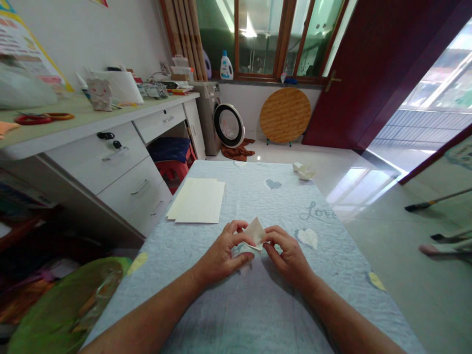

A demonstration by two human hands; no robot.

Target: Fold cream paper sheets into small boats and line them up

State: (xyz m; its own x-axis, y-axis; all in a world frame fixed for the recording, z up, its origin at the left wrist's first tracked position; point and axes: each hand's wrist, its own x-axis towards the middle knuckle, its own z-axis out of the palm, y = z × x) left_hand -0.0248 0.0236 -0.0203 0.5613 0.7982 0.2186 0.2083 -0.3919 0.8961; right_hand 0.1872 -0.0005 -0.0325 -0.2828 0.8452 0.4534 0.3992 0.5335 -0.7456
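Between my two hands is a small piece of folded cream paper [255,231], its pointed corner facing up and away from me. My left hand [229,250] grips its left side, fingers behind and along the lower edge, with the thumb a little below. My right hand [286,253] pinches the right edge between thumb and fingertips. Beyond my left hand lies a stack of cream paper sheets [201,200], slightly fanned. Near the table's far right corner sit folded paper boats [305,174], close together.
A pale blue quilted cloth [221,314] covers the table. To the left stand a white desk with drawers [106,152] and a green bin [70,305]. Farther back are a washing machine [208,118] with its round door open and a round wooden tabletop [285,115] against the wall.
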